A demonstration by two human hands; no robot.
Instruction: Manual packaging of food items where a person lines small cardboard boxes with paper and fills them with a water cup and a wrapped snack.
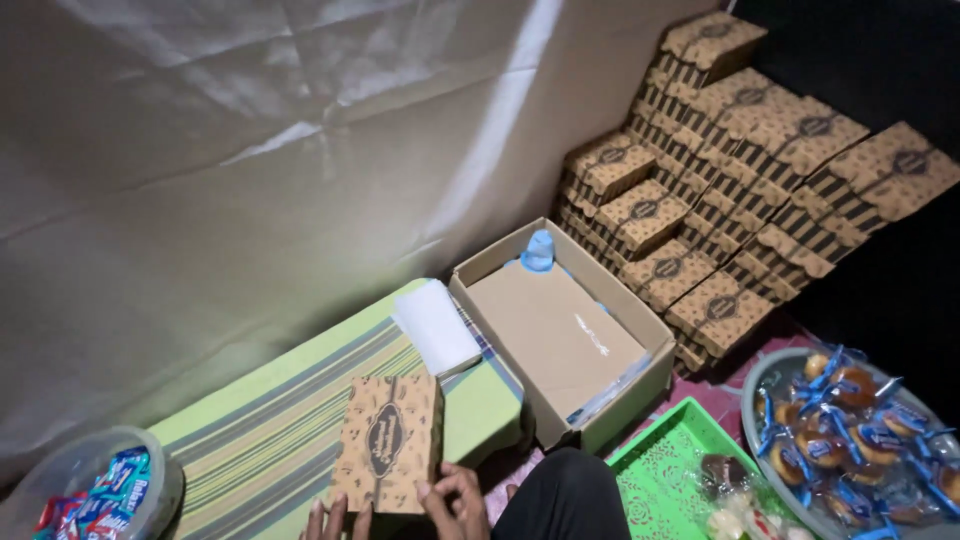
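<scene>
Pale sheeting backs a striped green mat [250,440], on which a brown patterned box [388,440] is steadied flat by 2 hands: left hand [335,520] under its near edge, right hand [455,500] pinching its corner. Beyond them, matching boxes [740,150] are stacked behind an open carton [560,335].

both hands [400,512] hold brown patterned box [388,441]
</scene>
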